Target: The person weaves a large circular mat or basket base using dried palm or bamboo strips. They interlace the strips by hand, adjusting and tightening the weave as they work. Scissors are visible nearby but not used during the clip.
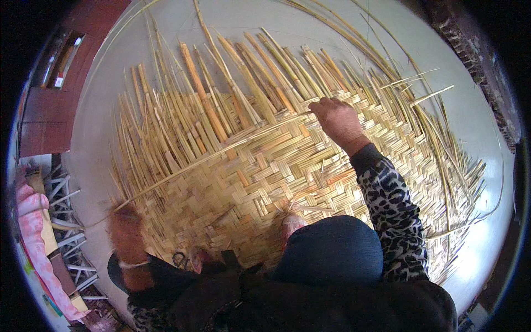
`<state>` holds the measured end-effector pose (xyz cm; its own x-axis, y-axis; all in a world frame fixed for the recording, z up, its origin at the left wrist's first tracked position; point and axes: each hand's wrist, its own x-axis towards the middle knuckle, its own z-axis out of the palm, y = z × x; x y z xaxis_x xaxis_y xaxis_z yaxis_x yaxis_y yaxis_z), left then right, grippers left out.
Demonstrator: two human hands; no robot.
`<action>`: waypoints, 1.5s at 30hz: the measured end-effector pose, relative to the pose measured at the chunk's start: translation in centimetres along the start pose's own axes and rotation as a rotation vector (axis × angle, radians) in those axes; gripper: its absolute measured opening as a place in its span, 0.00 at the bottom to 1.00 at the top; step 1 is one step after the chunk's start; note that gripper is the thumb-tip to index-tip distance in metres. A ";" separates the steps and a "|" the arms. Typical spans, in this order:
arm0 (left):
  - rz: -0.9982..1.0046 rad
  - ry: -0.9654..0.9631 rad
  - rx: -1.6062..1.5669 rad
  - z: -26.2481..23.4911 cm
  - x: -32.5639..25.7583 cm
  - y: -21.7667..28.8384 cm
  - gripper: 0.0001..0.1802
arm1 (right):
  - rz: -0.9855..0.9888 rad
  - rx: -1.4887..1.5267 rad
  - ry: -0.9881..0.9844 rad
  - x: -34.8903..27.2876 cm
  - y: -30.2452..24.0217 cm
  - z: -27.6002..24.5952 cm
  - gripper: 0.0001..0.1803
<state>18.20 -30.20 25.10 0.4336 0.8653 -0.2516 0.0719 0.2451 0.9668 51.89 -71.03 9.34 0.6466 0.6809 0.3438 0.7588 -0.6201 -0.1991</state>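
A large mat of woven split reeds (243, 188) lies on the floor, in a zigzag weave, with loose reed ends (204, 105) fanning out along its far side. One long thin reed strip (221, 150) runs slantwise across the mat. At the weave's far edge, my right hand (338, 120) is closed on this strip's right end. My left hand (128, 235), smeared by motion, is at the mat's left edge, where the strip passes by its fingers. Whether those fingers grip it cannot be made out. The strip's left end extends past this hand over the floor.
A pair of scissors (179, 259) lies near my foot at the mat's near edge. Long bent reeds (381, 50) arc over the far right. At left are a brown wooden panel (50, 124), a pink cloth (44, 243) and a white metal rack (72, 240).
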 end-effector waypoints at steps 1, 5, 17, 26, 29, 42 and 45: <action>-0.229 -0.099 0.107 0.3 -1.1 -2.9 0.15 | -0.014 -0.014 0.011 0.2 -0.4 0.1 0.10; 0.020 -0.465 0.891 5.3 -4.3 -8.9 0.20 | -0.018 -0.041 -0.006 -0.5 -1.7 0.6 0.11; 0.579 -0.912 1.108 10.7 1.2 -15.3 0.17 | 0.122 -0.258 -0.009 -2.4 -2.9 -1.4 0.13; 0.549 -0.928 0.994 12.2 0.3 -14.5 0.15 | 0.636 1.396 -0.357 -2.9 -16.0 3.2 0.18; 0.364 -0.950 0.979 12.1 -0.8 -14.5 0.14 | 0.847 1.748 -0.330 -3.0 -16.6 4.1 0.13; 0.783 -1.051 1.086 12.6 -0.6 -14.5 0.13 | 0.836 1.830 -0.266 -4.1 -15.8 4.5 0.10; 0.710 -1.086 1.119 12.8 -0.6 -14.3 0.13 | 0.887 1.893 -0.237 -4.1 -15.6 4.3 0.09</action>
<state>28.45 -39.84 11.99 0.9863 -0.1257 -0.1064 -0.0482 -0.8380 0.5435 37.73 -62.51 7.12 0.6722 0.6158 -0.4110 -0.6503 0.2257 -0.7254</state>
